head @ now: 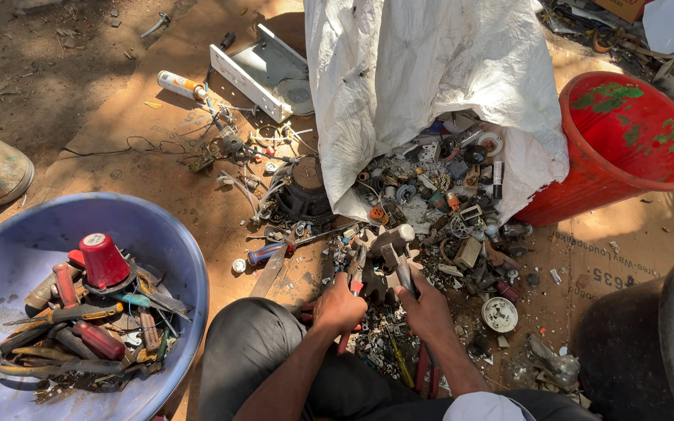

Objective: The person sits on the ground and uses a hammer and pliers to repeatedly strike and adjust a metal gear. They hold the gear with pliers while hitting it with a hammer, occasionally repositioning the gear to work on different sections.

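Brown cardboard (165,179) covers the dirt ground (33,70). On it lie a white sack (431,70), scrap parts (446,226), a blue basin (181,257) and a red bucket (618,148).

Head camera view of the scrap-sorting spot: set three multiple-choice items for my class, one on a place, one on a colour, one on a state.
1. Where does the blue basin of tools lie?
A. to the person's left
B. to the person's right
C. inside the sack

2. What colour is the bucket beside the white sack?
A. green
B. red
C. black

3. How does the white sack lie?
A. tied shut
B. folded flat
C. open, with scrap spilling out

Answers:
1 A, it fills the lower left corner.
2 B, its wall and base are red.
3 C, small parts pour from its mouth onto the ground.
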